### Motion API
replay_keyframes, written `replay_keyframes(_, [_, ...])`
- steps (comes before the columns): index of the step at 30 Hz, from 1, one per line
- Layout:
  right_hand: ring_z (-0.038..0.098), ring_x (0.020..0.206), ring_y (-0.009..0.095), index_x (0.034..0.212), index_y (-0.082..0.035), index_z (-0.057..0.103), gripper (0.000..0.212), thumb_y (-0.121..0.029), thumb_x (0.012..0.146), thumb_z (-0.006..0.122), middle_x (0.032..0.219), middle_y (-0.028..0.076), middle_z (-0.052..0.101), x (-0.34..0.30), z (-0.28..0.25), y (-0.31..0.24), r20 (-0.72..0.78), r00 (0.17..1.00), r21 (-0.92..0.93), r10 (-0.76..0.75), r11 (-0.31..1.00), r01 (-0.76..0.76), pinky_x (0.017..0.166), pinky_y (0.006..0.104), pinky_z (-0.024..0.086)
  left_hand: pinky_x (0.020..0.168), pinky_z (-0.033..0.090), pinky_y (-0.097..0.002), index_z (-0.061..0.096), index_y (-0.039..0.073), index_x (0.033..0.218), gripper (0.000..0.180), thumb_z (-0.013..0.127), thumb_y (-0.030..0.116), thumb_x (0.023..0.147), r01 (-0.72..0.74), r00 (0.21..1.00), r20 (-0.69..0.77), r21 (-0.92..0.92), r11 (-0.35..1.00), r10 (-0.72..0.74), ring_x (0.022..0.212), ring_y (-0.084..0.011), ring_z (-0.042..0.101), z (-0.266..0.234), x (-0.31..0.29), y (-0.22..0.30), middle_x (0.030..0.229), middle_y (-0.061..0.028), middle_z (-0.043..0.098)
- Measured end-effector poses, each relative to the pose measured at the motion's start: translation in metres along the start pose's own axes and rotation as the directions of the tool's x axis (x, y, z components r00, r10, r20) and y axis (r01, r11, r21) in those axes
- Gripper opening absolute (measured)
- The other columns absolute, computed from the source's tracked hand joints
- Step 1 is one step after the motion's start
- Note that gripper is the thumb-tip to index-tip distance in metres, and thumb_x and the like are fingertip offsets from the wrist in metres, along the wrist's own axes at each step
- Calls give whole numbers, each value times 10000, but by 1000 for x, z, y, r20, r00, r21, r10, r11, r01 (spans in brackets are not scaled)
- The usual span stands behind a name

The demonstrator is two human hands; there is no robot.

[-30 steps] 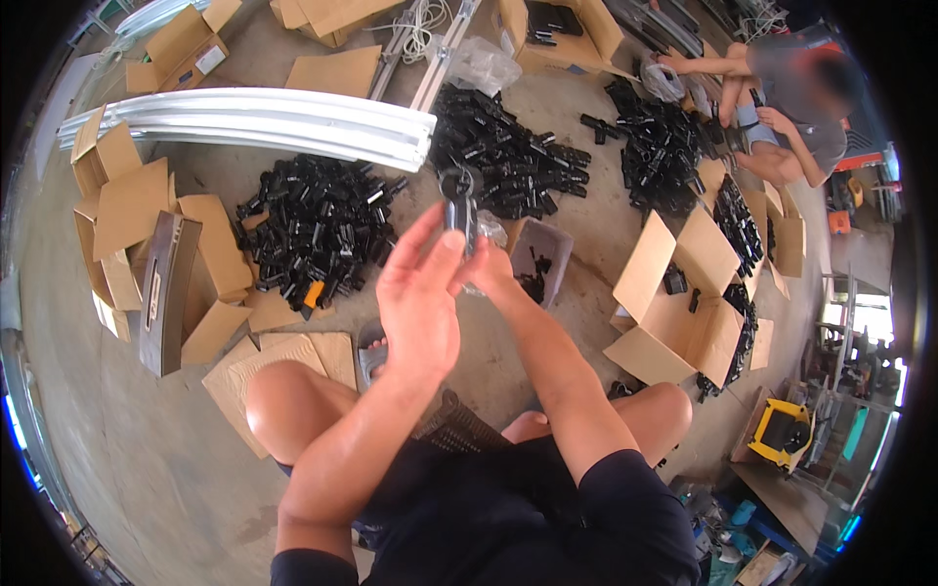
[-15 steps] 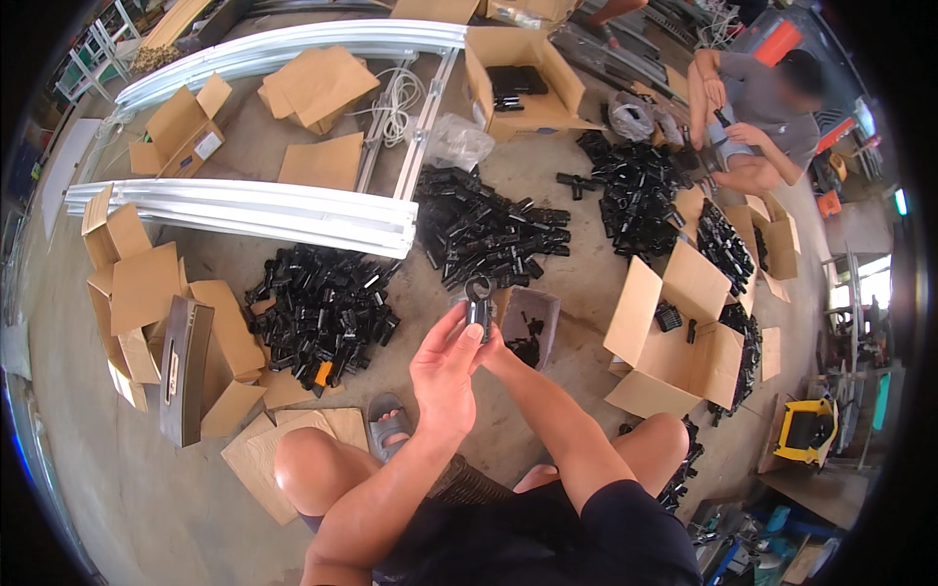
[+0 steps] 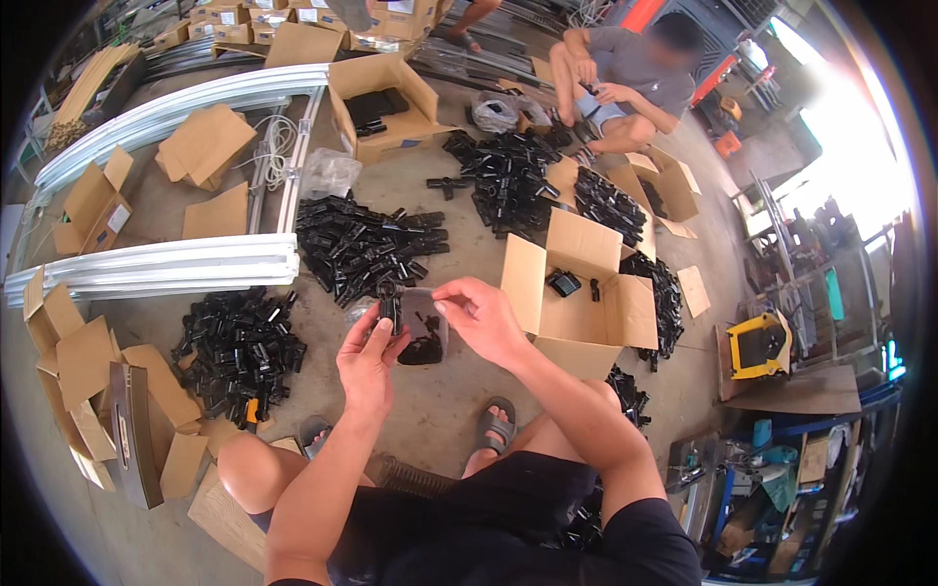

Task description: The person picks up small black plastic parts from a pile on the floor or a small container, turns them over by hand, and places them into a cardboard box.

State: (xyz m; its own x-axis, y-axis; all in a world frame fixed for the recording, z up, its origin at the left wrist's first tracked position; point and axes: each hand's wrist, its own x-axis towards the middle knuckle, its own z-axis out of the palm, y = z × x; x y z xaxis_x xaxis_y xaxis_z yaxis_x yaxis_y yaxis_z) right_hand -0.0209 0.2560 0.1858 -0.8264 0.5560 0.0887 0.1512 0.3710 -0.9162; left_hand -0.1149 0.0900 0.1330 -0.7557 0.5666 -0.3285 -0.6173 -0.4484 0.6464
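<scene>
A black fitting with a ring at its top (image 3: 390,305) stands upright in my left hand (image 3: 369,359), which is closed around it with the thumb across its front. Just to the right, my right hand (image 3: 481,317) is apart from the fitting, its thumb and forefinger nearly together in a pinch. Whatever lies between those fingertips, if anything, is too small to make out. Below and between the hands sits an open bin (image 3: 440,337) with small black pieces in it.
Piles of black fittings lie at the left (image 3: 239,356), ahead (image 3: 366,244) and far right (image 3: 508,181). An open carton (image 3: 581,317) stands right, near a seated person (image 3: 635,78) handling a dark piece. Silver metal rails (image 3: 166,269) cross the left side.
My right hand has come off the black fitting and moved right. The left hand still holds the fitting. The whole view has swung toward the right.
</scene>
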Motion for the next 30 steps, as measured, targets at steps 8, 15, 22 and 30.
replay_keyframes(8, [615,741,69,1138,20,704,171,-64,993,668,975,32,708,-18,2,12,-3,994,331,108,938,-101,664,232,525,878,631,-367,603,-10,1327,355,667,59,984,97,995,-21,30,995,-97,970,-248,735,0,-6,-13,1111,-137,725])
replay_keyframes(15, [668,790,88,1084,4,704,143,-13,942,703,987,57,728,-14,24,23,-51,997,206,65,977,-53,707,250,554,899,628,-378,619,10,1319,347,675,63,980,124,992,4,-5,992,-124,998,-249,732,3,-4,-11,1127,-114,724])
replay_keyframes(22, [684,799,94,1038,15,690,127,21,915,718,949,60,736,-11,34,23,-99,995,157,-5,987,21,722,256,564,920,621,-366,605,-2,1330,347,652,58,992,131,991,27,0,991,-131,1017,-230,725,5,-4,-9,1131,-114,718])
replay_keyframes(30, [698,814,102,1054,23,677,129,43,929,703,966,61,732,-11,34,34,-76,997,275,5,961,16,743,254,583,923,618,-367,603,-15,1337,348,641,50,997,119,990,68,23,993,-121,1010,-213,721,9,-6,-3,1141,-113,715])
